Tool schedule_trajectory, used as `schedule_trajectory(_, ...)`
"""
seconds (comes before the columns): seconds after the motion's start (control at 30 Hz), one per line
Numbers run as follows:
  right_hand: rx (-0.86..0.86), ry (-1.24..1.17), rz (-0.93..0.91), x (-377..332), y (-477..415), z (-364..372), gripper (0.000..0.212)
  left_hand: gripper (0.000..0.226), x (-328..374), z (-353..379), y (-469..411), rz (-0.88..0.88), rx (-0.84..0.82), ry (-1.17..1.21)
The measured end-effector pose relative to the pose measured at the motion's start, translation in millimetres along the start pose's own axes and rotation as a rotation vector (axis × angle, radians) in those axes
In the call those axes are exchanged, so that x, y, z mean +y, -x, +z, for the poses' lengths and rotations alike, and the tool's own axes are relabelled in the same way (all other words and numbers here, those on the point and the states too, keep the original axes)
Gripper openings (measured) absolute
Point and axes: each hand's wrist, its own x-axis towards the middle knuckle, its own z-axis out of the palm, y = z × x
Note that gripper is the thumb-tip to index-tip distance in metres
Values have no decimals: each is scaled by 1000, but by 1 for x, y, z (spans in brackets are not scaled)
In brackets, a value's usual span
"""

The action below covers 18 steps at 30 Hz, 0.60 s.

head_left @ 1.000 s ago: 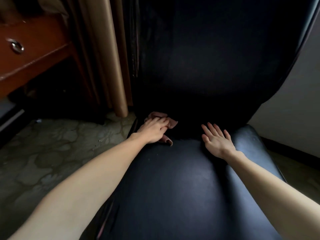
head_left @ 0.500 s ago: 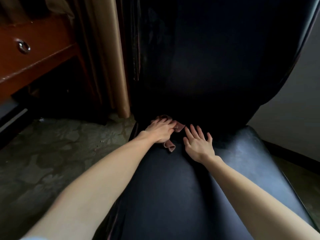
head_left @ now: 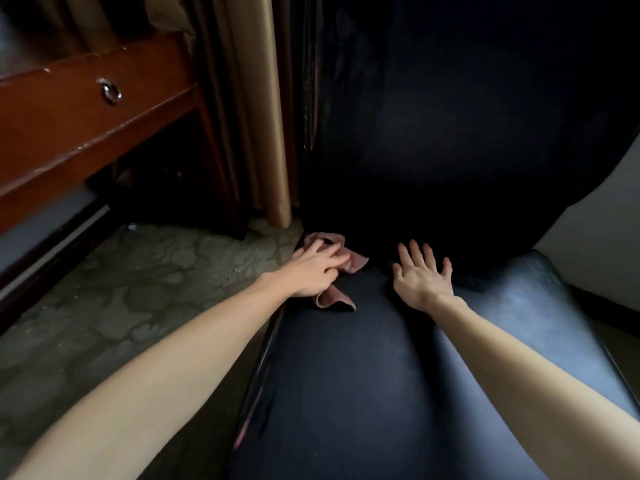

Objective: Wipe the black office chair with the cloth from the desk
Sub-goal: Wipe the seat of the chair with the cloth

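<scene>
From my feed I see the chair [head_left: 346, 375] in smooth black leather-like upholstery with a dull sheen, the pink cloth [head_left: 334, 298] soft, matt and crumpled, the desk [head_left: 69, 133] in glossy reddish varnished wood with a shiny metal ring pull [head_left: 110, 92], and the curtain [head_left: 256, 116] in smooth tan fabric.

Bare forearms [head_left: 180, 355], left hand [head_left: 317, 271], right hand [head_left: 420, 284] (nails seemingly short)
</scene>
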Motion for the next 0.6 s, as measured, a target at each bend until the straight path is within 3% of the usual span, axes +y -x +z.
schedule_trajectory(0.2,55,-24,-49,-37,13,2,54,49,-11,10,45,-48,106,132)
schedule_trajectory(0.33,-36,-59,-118,-44,21,9,56,51,-13,9,25,-137,97,107)
schedule_trajectory(0.5,10,26,-179,-35,24,15,55,54,-20,-6,-17,-272,88,164)
schedule_trajectory(0.6,-4,40,-194,-34,22,16,55,54,-25,-13,-32,-266,136,205)
